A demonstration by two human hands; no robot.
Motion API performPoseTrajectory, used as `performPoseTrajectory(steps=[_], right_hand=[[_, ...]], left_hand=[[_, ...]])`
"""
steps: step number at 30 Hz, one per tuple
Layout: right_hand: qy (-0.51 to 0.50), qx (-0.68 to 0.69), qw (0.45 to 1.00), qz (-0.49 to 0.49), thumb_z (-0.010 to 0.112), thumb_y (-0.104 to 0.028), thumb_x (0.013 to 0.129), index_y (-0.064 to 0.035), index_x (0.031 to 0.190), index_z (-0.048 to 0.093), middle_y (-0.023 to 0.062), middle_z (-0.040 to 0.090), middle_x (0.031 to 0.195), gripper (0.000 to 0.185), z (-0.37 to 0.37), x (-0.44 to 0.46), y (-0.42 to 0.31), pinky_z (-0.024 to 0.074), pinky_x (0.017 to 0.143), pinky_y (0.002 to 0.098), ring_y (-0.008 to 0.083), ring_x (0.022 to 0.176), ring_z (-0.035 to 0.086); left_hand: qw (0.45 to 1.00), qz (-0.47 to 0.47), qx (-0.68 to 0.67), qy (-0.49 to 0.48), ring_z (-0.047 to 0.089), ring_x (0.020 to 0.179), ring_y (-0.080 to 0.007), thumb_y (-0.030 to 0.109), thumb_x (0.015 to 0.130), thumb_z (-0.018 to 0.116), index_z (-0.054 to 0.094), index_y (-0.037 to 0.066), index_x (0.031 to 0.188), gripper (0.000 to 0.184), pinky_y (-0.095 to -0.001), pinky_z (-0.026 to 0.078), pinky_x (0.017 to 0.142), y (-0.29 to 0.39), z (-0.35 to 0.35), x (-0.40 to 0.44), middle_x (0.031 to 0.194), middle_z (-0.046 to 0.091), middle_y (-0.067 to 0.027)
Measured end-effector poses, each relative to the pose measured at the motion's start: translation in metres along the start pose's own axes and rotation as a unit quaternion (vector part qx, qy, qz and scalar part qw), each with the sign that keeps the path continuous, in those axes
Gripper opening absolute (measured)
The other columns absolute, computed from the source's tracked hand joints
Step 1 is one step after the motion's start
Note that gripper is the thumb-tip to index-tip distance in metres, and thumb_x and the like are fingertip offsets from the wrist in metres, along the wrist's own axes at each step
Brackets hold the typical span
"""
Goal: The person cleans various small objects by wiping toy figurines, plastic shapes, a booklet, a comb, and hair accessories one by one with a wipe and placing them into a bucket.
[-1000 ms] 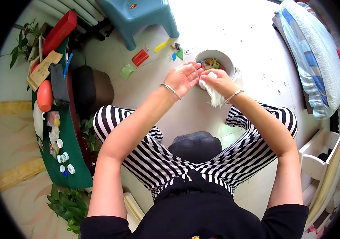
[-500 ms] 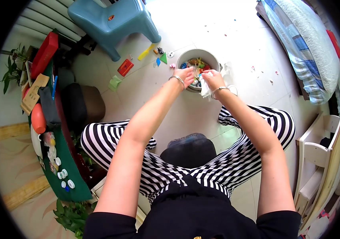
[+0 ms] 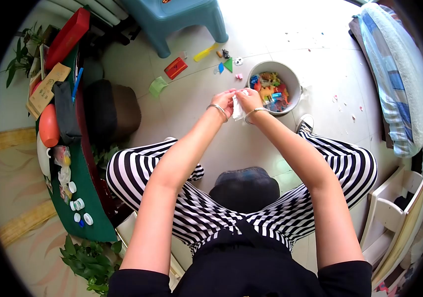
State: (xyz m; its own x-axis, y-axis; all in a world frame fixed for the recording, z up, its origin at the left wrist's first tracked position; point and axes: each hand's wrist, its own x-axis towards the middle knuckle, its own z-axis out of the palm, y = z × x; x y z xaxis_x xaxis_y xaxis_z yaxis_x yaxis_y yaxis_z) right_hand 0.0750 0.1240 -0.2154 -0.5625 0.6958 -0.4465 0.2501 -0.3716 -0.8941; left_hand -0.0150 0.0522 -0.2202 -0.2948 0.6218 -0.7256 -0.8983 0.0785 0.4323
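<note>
Holding a white tissue (image 3: 237,110) in the right hand (image 3: 251,101), fingers closed on it, just left of the grey bucket (image 3: 294,85) and overlapping its near-left edge in view. Left hand (image 3: 223,101) is farther left of the bucket, fingertips up against the tissue and the right hand; cannot tell if it grips the tissue or only touches it. Tissue sits between both hands, partly covered by fingers. Bangle on each wrist. Bucket holds a heap of colourful toys (image 3: 269,91). On the floor just left of the bucket: pink piece (image 3: 239,76), then green triangle (image 3: 228,64) with blue piece (image 3: 221,68) beside it. Farther left of the bucket: yellow strip (image 3: 205,52), red box (image 3: 175,68), pale green sheet (image 3: 158,86). Blue plastic stool (image 3: 181,20) stands beyond and left of the bucket. Well left and nearer than the bucket, green-topped table (image 3: 97,225) with white caps (image 3: 88,219). Well right of the bucket, bedding (image 3: 397,79). Striped trouser legs spread on the bucket's near side.
</note>
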Motion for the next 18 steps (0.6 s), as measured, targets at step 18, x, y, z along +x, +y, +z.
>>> performPoseTrajectory(steps=[18], right_hand=[[0.115,-0.115,0.984,0.068,0.056,-0.013,0.075,0.0001,0.095,0.063,0.0134,0.064,0.08,0.025,0.071,0.246,0.093,0.0475,0.063,0.0308,0.0212,0.07,0.061]], left_hand=[[0.971,0.079,0.193,0.119,0.059,0.084,-0.0149,-0.004,0.082,0.044,0.05,-0.006,0.117,0.036,-0.0255,0.048,0.07,0.077,-0.057,0.201,0.105,0.059,-0.0122]])
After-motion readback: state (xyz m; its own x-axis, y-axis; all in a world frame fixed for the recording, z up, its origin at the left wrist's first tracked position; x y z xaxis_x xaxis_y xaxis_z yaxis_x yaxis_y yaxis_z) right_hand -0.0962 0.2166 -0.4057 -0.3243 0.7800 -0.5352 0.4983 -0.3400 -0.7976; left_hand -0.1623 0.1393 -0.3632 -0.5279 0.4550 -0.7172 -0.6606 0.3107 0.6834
